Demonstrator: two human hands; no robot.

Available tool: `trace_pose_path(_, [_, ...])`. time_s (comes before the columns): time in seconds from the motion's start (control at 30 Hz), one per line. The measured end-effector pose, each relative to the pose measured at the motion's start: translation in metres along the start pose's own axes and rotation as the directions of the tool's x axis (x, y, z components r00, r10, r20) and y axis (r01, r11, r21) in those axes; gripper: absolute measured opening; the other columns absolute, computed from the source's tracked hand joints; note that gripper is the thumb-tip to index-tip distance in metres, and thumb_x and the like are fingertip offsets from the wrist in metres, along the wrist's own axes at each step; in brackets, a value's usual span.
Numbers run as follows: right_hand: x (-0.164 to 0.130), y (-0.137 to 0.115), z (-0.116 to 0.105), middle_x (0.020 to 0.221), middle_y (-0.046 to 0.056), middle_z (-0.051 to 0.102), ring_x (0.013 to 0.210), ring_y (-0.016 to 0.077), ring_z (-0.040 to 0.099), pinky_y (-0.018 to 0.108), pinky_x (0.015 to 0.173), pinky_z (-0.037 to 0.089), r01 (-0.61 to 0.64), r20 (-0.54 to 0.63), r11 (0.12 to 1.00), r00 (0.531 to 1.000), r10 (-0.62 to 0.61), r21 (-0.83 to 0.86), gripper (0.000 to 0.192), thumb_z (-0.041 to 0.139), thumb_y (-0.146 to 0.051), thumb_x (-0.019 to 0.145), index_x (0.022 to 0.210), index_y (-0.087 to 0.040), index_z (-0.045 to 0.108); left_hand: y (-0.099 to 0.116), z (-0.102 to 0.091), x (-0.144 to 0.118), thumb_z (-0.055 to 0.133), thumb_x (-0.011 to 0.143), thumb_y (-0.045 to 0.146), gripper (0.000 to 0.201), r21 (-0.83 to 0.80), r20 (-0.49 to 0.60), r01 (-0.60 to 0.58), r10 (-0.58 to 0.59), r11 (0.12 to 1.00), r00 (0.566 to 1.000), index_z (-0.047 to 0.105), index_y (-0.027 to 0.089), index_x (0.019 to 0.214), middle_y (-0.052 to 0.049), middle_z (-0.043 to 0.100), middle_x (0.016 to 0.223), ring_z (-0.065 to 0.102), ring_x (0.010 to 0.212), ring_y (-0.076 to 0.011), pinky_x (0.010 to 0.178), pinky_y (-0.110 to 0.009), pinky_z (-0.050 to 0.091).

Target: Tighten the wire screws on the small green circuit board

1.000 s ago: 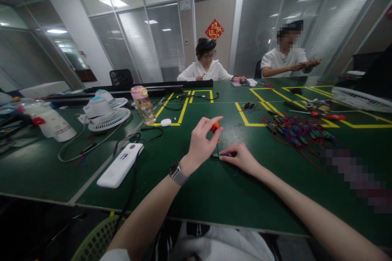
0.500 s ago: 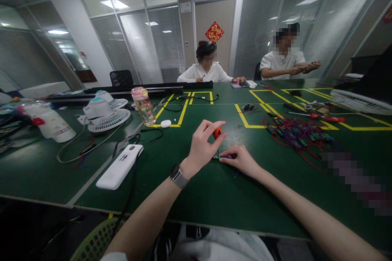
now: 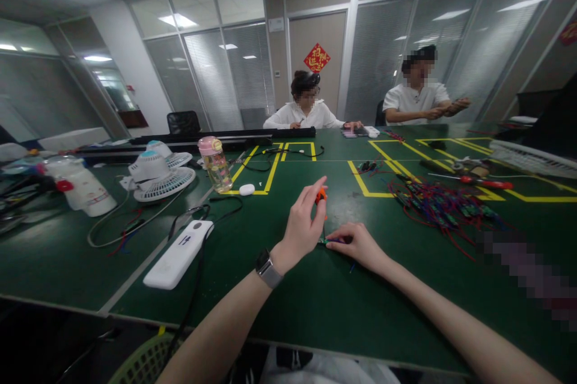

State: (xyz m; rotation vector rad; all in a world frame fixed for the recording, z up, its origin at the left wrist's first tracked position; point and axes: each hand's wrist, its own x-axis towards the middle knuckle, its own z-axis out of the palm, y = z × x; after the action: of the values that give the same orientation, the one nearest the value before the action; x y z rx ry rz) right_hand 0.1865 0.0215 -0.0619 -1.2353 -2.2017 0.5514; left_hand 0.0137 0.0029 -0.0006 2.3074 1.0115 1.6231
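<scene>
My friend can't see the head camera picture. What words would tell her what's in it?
A left hand holds an orange-handled screwdriver upright over a small part that the right hand pins to a green table. Tangled wires lie to the right; two people sit at the far side.

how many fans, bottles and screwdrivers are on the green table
fans: 3, two small white ones and a larger one at far right
bottles: 2
screwdrivers: 2, orange-handled one in the left hand, red-handled one
total: 7

A red diamond sign (image 3: 315, 57) on the door bears gold characters, too blurred to read.
</scene>
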Motion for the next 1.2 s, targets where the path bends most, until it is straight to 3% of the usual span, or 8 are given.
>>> trace_pose_path(0.17, [0.0004,0.0002,0.0005,0.066,0.002,0.068,0.068,0.0191,0.057,0.03,0.067,0.04,-0.008,0.007,1.0,1.0,0.008,-0.011,0.015,0.071,-0.033,0.076,0.086,-0.024,0.079,-0.0012,0.0003,-0.0003,0.055,0.091,0.025,0.03,0.073,-0.064,-0.032,0.037,0.997,0.997,0.057,0.021,0.121,-0.003,0.056,0.093,0.057,0.083,-0.0153,0.078,-0.029,0.05])
trace_pose_path(0.23, [0.0006,0.0006,0.0009,0.066,0.002,0.068,0.069,0.0194,0.057,0.03,0.068,0.04,-0.013,0.011,1.0,1.0,0.014,-0.015,0.016,0.071,-0.033,0.077,0.087,-0.024,0.079,-0.0002,-0.0006,0.0006,0.056,0.091,0.025,0.031,0.064,-0.058,-0.043,0.047,0.997,0.997,0.057,0.021,0.121,-0.004,0.056,0.096,0.057,0.086,-0.0157,0.08,-0.03,0.05])
trace_pose_path(0.33, [0.0009,0.0011,0.0014,0.068,0.003,0.068,0.07,0.0196,0.057,0.03,0.068,0.04,-0.021,0.017,1.0,1.0,0.021,-0.008,0.016,0.071,-0.034,0.076,0.087,-0.024,0.079,0.0018,-0.0016,0.0024,0.042,0.096,0.016,0.035,-0.014,-0.021,-0.037,0.037,0.999,0.999,0.049,0.021,0.13,-0.008,0.056,0.113,0.057,0.101,-0.0164,0.089,-0.032,0.048])
trace_pose_path(0.53, [0.0004,0.0002,0.0003,0.065,0.002,0.067,0.069,0.0194,0.057,0.03,0.067,0.04,-0.017,0.014,1.0,1.0,0.018,-0.007,0.017,0.07,-0.035,0.076,0.086,-0.024,0.079,0.0003,-0.0003,0.0033,0.064,0.086,0.025,0.02,0.051,-0.145,-0.008,0.015,0.999,0.989,0.064,0.021,0.106,-0.001,0.054,0.085,0.055,0.078,-0.0143,0.074,-0.028,0.05])
trace_pose_path(0.73, [0.0,0.0032,0.0008,0.068,0.003,0.068,0.07,0.02,0.057,0.031,0.067,0.041,-0.002,0.013,1.0,1.0,0.002,0.02,0.018,0.069,-0.036,0.077,0.085,-0.023,0.079,-0.0027,0.0005,0.0029,0.041,0.097,0.019,0.035,-0.096,-0.019,0.011,-0.013,0.995,1.0,0.048,0.022,0.131,-0.008,0.058,0.115,0.059,0.102,-0.0173,0.09,-0.035,0.048])
trace_pose_path(0.9, [0.0005,0.0047,0.0022,0.065,0.003,0.067,0.068,0.0199,0.057,0.031,0.067,0.041,0.004,0.008,1.0,1.0,-0.005,0.009,0.016,0.07,-0.035,0.076,0.085,-0.024,0.079,-0.0048,-0.0001,0.003,0.061,0.088,0.025,0.024,-0.022,-0.09,-0.002,0.0,1.0,0.996,0.062,0.021,0.112,-0.003,0.058,0.091,0.057,0.083,-0.0157,0.078,-0.031,0.05])
trace_pose_path(1.07, [0.0007,0.0031,0.0016,0.066,0.002,0.068,0.069,0.0196,0.057,0.03,0.067,0.04,0.0,0.008,1.0,1.0,0.0,0.018,0.015,0.071,-0.034,0.076,0.085,-0.024,0.079,-0.0022,0.0015,0.0016,0.041,0.097,0.019,0.032,-0.131,-0.025,0.005,-0.008,0.991,1.0,0.051,0.021,0.128,-0.008,0.059,0.11,0.059,0.095,-0.0159,0.087,-0.033,0.049])
trace_pose_path(1.2, [0.0006,0.0037,0.0018,0.067,0.003,0.068,0.069,0.0197,0.058,0.03,0.068,0.04,-0.012,0.009,1.0,1.0,0.012,0.008,0.015,0.071,-0.033,0.075,0.084,-0.024,0.079,-0.0035,0.0035,0.0014,0.055,0.091,0.024,0.02,-0.039,-0.106,0.007,-0.011,0.999,0.994,0.061,0.02,0.11,-0.004,0.058,0.093,0.058,0.084,-0.015,0.079,-0.03,0.049])
